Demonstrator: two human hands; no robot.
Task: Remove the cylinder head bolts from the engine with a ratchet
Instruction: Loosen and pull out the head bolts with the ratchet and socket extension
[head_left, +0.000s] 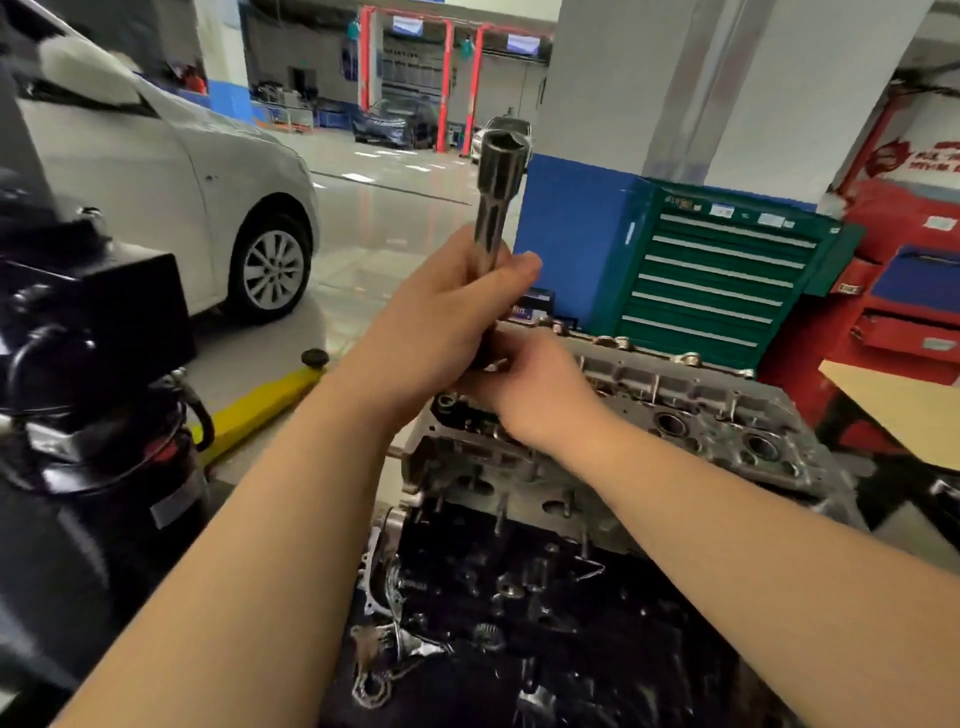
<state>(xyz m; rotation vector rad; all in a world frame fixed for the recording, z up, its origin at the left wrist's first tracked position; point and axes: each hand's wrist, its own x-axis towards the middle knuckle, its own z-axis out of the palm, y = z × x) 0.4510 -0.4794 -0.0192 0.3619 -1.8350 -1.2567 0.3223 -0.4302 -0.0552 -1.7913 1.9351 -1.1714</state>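
A long chrome socket (497, 176) stands upright above the engine, its open end pointing up. My left hand (441, 317) grips its shaft at the middle. My right hand (535, 389) sits just below, its fingers curled around the tool's lower end, which they hide. Under both hands lies the grey cylinder head (727, 415) on the dark engine block (519, 587). I cannot make out any head bolts from here.
A white car (171, 182) is parked at the left, with a yellow lift arm (260, 400) on the floor. Dark machinery (88, 364) stands close at the left. A green tool cabinet (727, 280) and a red cabinet (909, 312) stand behind the engine.
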